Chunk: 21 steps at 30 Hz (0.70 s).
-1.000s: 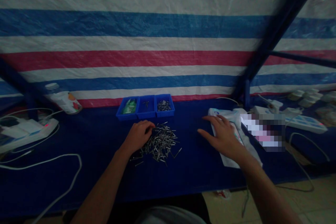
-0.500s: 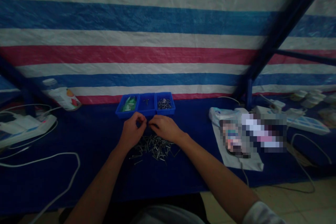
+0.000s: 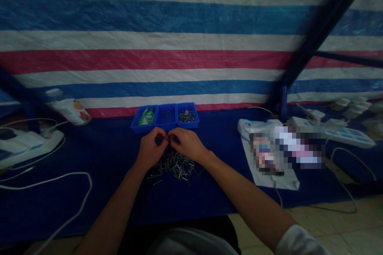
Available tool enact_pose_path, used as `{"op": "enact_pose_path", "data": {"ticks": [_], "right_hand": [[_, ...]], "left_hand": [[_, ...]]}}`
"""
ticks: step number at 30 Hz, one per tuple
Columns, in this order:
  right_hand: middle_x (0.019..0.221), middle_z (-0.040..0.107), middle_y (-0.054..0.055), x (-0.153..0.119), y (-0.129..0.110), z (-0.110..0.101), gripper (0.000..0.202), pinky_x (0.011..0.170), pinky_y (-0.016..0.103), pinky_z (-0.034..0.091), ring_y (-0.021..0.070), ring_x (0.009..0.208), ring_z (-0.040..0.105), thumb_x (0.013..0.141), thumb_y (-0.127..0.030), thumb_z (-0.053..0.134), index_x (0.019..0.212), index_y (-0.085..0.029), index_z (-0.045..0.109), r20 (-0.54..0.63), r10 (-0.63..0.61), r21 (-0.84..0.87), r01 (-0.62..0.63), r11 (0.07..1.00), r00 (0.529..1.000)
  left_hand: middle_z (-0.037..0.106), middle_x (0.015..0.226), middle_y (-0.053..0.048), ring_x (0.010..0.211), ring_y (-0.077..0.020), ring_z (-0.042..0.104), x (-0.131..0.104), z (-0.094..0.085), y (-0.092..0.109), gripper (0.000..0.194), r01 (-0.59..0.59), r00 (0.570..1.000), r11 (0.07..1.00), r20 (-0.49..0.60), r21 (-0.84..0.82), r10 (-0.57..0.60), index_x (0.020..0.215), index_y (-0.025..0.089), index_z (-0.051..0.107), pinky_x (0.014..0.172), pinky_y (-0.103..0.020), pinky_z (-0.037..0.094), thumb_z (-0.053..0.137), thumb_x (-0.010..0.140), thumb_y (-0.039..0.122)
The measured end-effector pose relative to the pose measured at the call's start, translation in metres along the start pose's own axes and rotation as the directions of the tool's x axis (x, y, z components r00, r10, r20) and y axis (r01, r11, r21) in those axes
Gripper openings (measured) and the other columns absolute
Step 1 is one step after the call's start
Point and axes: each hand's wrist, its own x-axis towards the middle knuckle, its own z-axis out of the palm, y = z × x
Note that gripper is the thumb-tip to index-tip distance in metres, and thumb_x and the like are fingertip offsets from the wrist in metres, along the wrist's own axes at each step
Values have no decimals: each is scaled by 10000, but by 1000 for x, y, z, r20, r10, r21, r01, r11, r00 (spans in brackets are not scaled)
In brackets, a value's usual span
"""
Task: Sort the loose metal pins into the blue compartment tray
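A heap of small metal pins (image 3: 176, 166) lies on the dark blue table cover (image 3: 113, 183). Just above its far edge my left hand (image 3: 150, 148) and my right hand (image 3: 184, 144) meet, fingertips pinched together on something tiny that I cannot make out in the dim light. Behind the hands stands a row of three blue trays (image 3: 164, 117): the left holds green pieces, the middle a few small parts, the right a pile of metal pins.
A bottle (image 3: 67, 109) lies at the back left beside a white power strip (image 3: 28, 146) with cables (image 3: 74, 191). To the right are a white bag (image 3: 271, 159), another power strip (image 3: 350, 137) and small round containers (image 3: 353, 105). A striped tarp hangs behind.
My right hand left the white bag on the right and came over to the pin heap, meeting my left hand, which lifted slightly off the pins. The view tilted a little.
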Motion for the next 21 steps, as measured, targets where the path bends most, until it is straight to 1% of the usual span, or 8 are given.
{"op": "enact_pose_path", "data": {"ticks": [4,8,12,14,16,18,19,21], "right_hand": [[1002,696,50,1,-4,0,225,767,267,453,152,871,631,889,-156,531,1073,-180,658,-1,7,-11,-7,1000,1000],[968,689,44,1,-8,-3,258,731,262,449,152,836,622,855,-152,558,1091,-178,660,8,37,-38,-37,999,999],[985,683,44,-1,-10,-5,305,735,266,450,151,833,616,861,-159,544,1135,-197,673,7,37,-48,-37,998,999],[994,681,47,-1,-9,-6,328,741,276,455,152,826,615,861,-159,542,1154,-209,681,0,46,-21,-46,999,999],[984,685,46,0,-8,-7,333,759,288,461,149,818,611,842,-145,556,1136,-209,699,-36,68,64,-66,996,997],[939,694,37,3,-5,-8,311,757,290,466,138,787,605,820,-128,571,1082,-203,720,-85,132,234,-109,966,988],[901,699,29,5,-4,-8,282,735,286,468,130,753,599,814,-131,580,1044,-199,729,-98,186,347,-142,927,978],[831,704,15,9,-1,-10,209,674,277,466,116,676,584,810,-163,609,973,-196,735,-58,297,579,-210,788,953]], "left_hand": [[609,687,25,653,-147,577,0,-1,0,61,-10,1000,1000,-17,15,10,772,202,572,645,-256,444,549,791,256],[611,686,25,647,-142,579,0,-1,2,70,-18,1000,1000,-20,10,18,772,198,582,641,-250,443,551,799,254],[610,666,28,616,-141,573,0,-2,3,107,2,1000,999,-24,34,-1,795,197,591,605,-247,432,548,820,291],[601,639,32,594,-143,567,0,-2,1,124,21,999,998,-25,53,-20,806,199,593,575,-245,418,550,828,313],[601,626,33,586,-146,568,0,-3,-1,138,38,999,997,-14,65,-38,817,201,594,562,-245,410,550,835,330],[622,646,25,598,-151,581,0,-3,-3,147,56,998,996,14,69,-57,833,201,599,570,-248,413,548,840,339],[634,662,20,609,-153,589,1,-3,-5,150,62,997,996,33,71,-65,841,201,601,577,-250,417,548,842,342],[652,686,12,624,-159,600,1,-2,-7,157,69,995,994,69,81,-75,850,201,604,588,-255,420,547,845,347]]}}
